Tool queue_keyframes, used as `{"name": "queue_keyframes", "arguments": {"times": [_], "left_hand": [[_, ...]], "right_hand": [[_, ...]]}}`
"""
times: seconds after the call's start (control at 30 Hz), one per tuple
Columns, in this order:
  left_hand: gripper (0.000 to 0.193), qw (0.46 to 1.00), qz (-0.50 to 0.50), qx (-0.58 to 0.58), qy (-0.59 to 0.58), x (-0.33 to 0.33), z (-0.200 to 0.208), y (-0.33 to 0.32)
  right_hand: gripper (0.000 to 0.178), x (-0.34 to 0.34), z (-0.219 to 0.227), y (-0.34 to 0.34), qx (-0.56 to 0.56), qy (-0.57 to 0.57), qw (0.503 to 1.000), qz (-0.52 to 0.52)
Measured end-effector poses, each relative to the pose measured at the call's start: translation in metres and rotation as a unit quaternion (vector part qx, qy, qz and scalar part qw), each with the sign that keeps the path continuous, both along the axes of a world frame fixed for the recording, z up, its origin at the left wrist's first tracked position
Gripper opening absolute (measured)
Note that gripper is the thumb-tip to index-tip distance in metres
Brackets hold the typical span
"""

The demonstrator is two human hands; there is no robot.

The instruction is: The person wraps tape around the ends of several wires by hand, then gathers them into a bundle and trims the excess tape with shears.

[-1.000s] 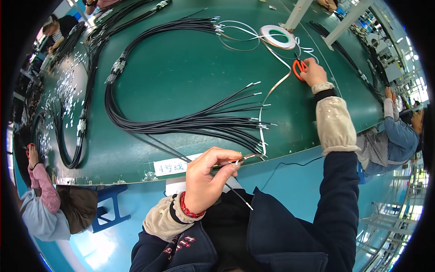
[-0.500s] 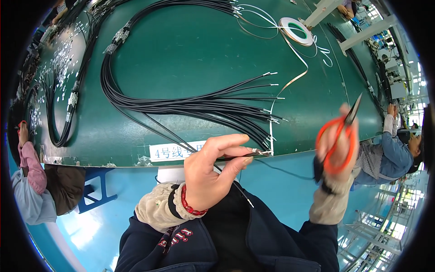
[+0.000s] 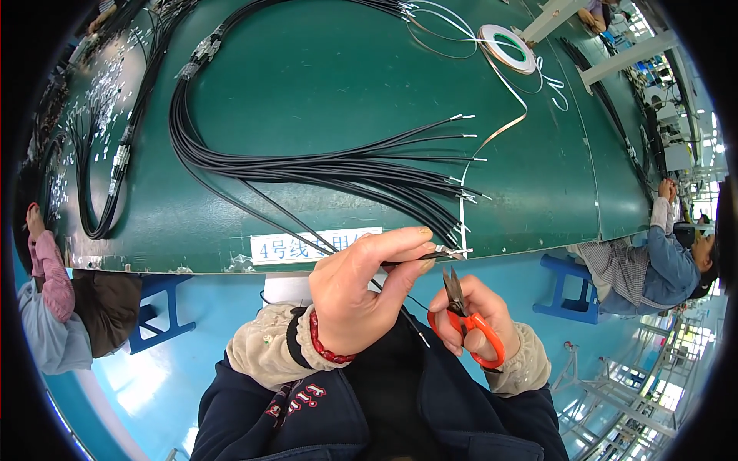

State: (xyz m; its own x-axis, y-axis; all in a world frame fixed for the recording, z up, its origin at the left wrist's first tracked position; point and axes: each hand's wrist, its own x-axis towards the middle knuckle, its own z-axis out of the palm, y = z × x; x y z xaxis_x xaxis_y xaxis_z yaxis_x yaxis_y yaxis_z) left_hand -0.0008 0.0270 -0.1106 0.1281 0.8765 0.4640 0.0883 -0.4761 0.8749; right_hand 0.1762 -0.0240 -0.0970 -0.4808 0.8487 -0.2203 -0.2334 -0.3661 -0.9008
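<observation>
Bright, even light is falling from above, and the green table [image 3: 323, 84] is showing only soft shadows. Strong glare is washing out the far right side. The fisheye lens is bending straight edges near the black rim. The centre is staying sharp.

Wire end [image 3: 453, 251] too small; scissors' handles [image 3: 480, 338] partly hidden.

There is one view only, from a fisheye camera on the person's head. It looks steeply down and forward over the green workbench [image 3: 323, 84], whose near edge bends across mid-frame. The person's hands sit close below that edge, and neighbouring workers appear at both side rims.
</observation>
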Motion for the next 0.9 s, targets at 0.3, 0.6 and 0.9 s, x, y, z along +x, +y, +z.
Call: {"name": "queue_keyframes", "arguments": {"times": [0.3,0.6,0.9], "left_hand": [[0.034,0.999,-0.017,-0.029,-0.006,0.0018,0.002,0.0003],[0.034,0.999,-0.019,-0.026,-0.012,0.003,0.0008,0.0016],[0.034,0.999,-0.025,-0.026,-0.015,0.0051,0.0004,0.0019]], "right_hand": [[0.059,0.01,-0.005,0.0014,-0.044,0.049,0.998,0.018],[0.059,0.01,-0.0038,0.0039,-0.041,0.029,0.999,0.022],[0.061,0.0098,-0.0042,0.004,-0.046,0.055,0.997,0.011]]}}
